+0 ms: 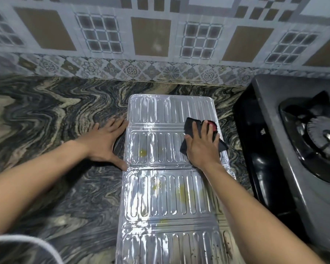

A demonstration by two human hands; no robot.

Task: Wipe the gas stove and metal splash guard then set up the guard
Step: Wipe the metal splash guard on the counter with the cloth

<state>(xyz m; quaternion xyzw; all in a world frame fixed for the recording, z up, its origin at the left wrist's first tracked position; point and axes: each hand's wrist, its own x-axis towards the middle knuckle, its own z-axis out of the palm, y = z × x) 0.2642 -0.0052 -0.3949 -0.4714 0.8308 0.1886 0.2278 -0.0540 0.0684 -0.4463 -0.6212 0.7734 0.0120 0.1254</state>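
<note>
The shiny ribbed metal splash guard (pixel 156 199) lies flat on the marbled counter, unfolded into several panels running from near the wall toward me. Yellowish stains show on its middle panels and dark specks on the nearest one. My right hand (pixel 202 147) presses flat on a black cloth with a red patch (pixel 191 126) at the right side of the second panel. Fingers spread, my left hand (pixel 105 141) rests on the counter against the guard's left edge and holds nothing. The grey gas stove (pixel 286 149) with its black burner (pixel 322 138) stands at the right.
The dark swirled stone counter (pixel 51 119) stretches left of the guard. A patterned tiled wall (pixel 151 39) rises behind it. A narrow dark gap (pixel 255 141) separates guard and stove. A pale curved rim (pixel 23 242) shows at the bottom left corner.
</note>
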